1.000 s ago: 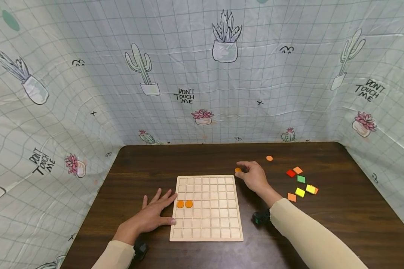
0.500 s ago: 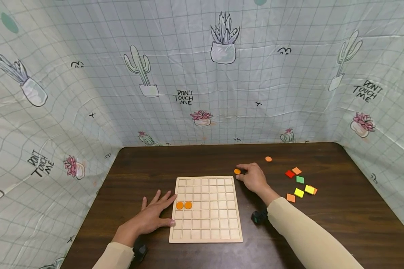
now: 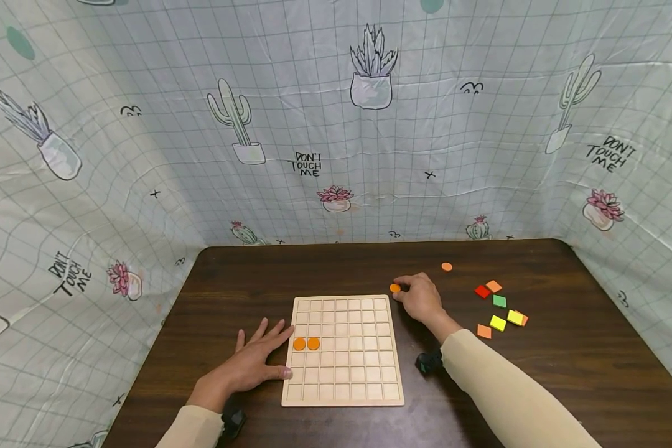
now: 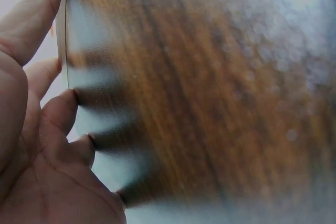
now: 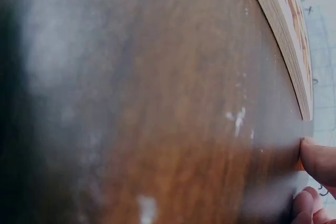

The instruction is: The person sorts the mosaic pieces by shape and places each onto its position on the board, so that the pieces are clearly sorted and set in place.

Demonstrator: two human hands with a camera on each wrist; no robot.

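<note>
A pale wooden grid board lies on the dark wood table. Two orange discs sit side by side in the leftmost cells of one row, the second disc just right of the first. My left hand rests flat at the board's left edge, fingers spread, thumb and index tip touching the rim; in the left wrist view its fingers reach the table beside that edge. Beyond the board's far right corner, my right hand pinches another orange disc between thumb and index finger, low at the table.
To the right lie several square tiles: red, green, yellow and orange; a yellow one overlaps an orange one. A lone orange disc lies farther back. A patterned curtain encloses the table's back and sides.
The head view has tilted slightly, so everything sits a little lower. My right hand stays at the orange disc with its thumb and finger closer about it. My left hand has not moved.
</note>
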